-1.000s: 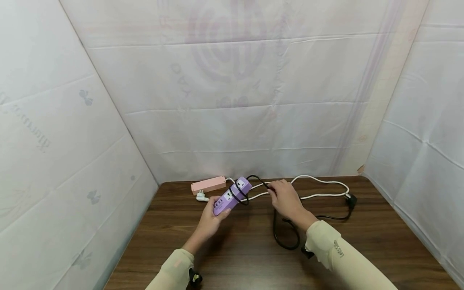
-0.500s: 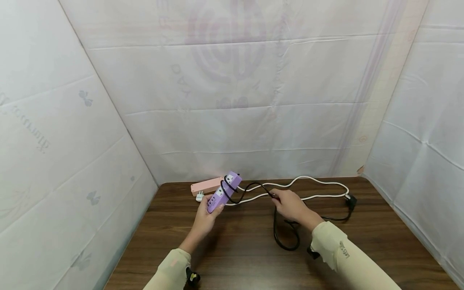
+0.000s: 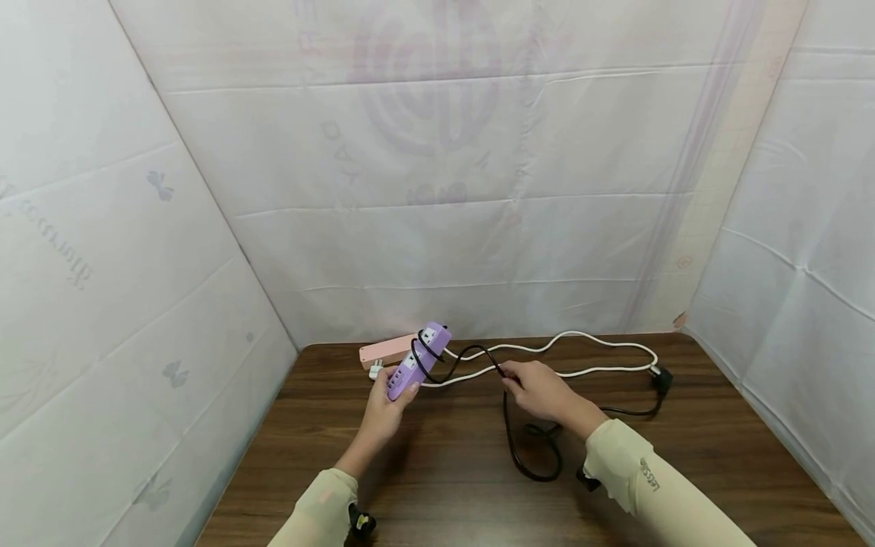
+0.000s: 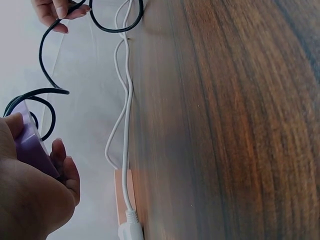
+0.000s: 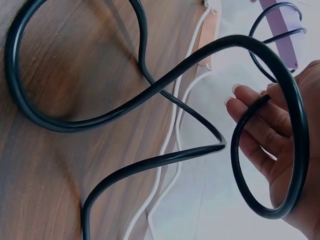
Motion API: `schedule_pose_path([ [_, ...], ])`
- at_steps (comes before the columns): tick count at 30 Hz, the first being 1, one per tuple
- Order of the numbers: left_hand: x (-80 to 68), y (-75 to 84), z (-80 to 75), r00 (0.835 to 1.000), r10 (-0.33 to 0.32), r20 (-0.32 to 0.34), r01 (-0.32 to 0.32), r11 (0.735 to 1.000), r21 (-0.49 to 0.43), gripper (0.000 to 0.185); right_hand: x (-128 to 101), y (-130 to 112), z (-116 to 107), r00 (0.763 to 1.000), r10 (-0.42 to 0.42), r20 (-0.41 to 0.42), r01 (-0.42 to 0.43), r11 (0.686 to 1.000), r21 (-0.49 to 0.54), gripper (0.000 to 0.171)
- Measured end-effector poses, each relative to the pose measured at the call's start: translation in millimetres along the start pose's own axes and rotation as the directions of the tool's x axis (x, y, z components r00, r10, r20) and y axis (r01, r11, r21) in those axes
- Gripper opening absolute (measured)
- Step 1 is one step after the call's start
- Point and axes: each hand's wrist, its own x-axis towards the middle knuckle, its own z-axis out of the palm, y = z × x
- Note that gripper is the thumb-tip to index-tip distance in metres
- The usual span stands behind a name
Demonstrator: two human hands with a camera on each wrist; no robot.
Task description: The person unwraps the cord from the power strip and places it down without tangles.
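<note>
My left hand [image 3: 380,416] gripped the lower end of the purple plastic power strip [image 3: 418,360], holding it tilted above the dark wood-grain table [image 3: 437,486] near its far left corner, fingers curled round the body. My right hand [image 3: 540,391] pinched the strip's thick black rubber cable [image 3: 509,444] between thumb and fingertips, a short way to the right of the strip; in the right wrist view the cable [image 5: 150,100] ran through my curled fingers [image 5: 250,120] in a loop. Over the last second I had drawn the strip left and tipped it more upright, and the black turn that had sat loosely by its far end now lay tight across its middle. The slack loop hanging below my right hand had also slid a little lower on the table. I judged that one wrap was on and the remaining cable, trailing right to the black plug [image 3: 663,377], was yet to be wound. Behind the strip lay a pink rectangular power strip [image 3: 383,351] with its thin white cord [image 3: 601,343] snaking along the back edge.
</note>
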Motion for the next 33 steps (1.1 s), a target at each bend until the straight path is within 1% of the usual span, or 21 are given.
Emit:
schedule_pose_path([
  [2, 0.5, -0.5, -0.3, 1.0, 0.001, 0.003, -0.001, 1.0, 0.0, 0.044, -0.1, -0.2, 1.2, 1.0, -0.003, 0.007, 0.003, 1.0, -0.005, 0.024],
  [7, 1.0, -1.0, 0.0, 1.0, 0.004, 0.011, -0.004, 1.0, -0.016, 0.044, -1.1, 1.3, 3.4, 1.0, -0.023, 0.019, 0.024, 0.999, -0.027, 0.007],
  [10, 1.0, -1.5, 0.5, 1.0, 0.004, 0.016, -0.004, 1.0, -0.02, 0.044, -1.6, 1.2, 3.3, 0.999, -0.038, 0.023, 0.039, 0.999, -0.034, 0.011],
  [13, 0.4, -1.8, 0.5, 1.0, 0.0, 0.019, 0.0, 1.0, -0.017, 0.044, -1.2, -0.3, 2.7, 0.999, -0.024, 0.027, 0.025, 0.999, -0.04, 0.012],
  [14, 0.4, -2.2, 0.3, 1.0, -0.003, 0.019, 0.004, 1.0, -0.016, 0.044, -0.9, -1.1, 2.8, 1.0, -0.016, 0.022, 0.017, 0.999, -0.046, 0.014],
  [15, 0.0, -2.2, 0.2, 1.0, -0.006, 0.017, 0.006, 1.0, -0.016, 0.044, -0.7, -2.0, 2.9, 1.0, -0.011, 0.016, 0.011, 0.999, -0.053, 0.02],
  [18, -1.6, -1.2, 0.2, 1.0, -0.009, 0.018, 0.009, 1.0, -0.018, 0.044, -1.1, -7.0, 2.7, 1.0, 0.013, -0.012, -0.014, 0.996, -0.087, 0.047],
  [20, -2.7, 0.0, 0.8, 1.0, -0.007, 0.018, 0.007, 1.0, -0.018, 0.043, -1.2, -11.4, 2.6, 0.999, 0.006, -0.044, -0.011, 0.993, -0.114, 0.058],
  [23, -4.6, 3.5, 2.5, 1.0, -0.003, 0.021, 0.003, 1.0, -0.022, 0.043, -0.7, -20.3, 2.4, 0.995, -0.03, -0.099, 0.015, 0.988, -0.154, 0.067],
  [27, -7.8, 8.7, 6.9, 0.999, 0.001, 0.032, 0.001, 0.999, -0.041, 0.042, 1.3, -34.0, 5.5, 0.98, -0.12, -0.159, 0.087, 0.977, -0.196, 0.063],
  [30, -9.9, 10.4, 10.3, 0.999, 0.0, 0.043, 0.002, 0.999, -0.045, 0.042, 3.2, -44.6, 11.2, 0.971, -0.181, -0.155, 0.15, 0.969, -0.194, 0.056],
  [33, -11.8, 11.9, 14.2, 0.999, 0.004, 0.052, -0.002, 0.999, -0.036, 0.042, 5.5, -53.5, 19.1, 0.965, -0.23, -0.125, 0.205, 0.961, -0.183, 0.05],
])
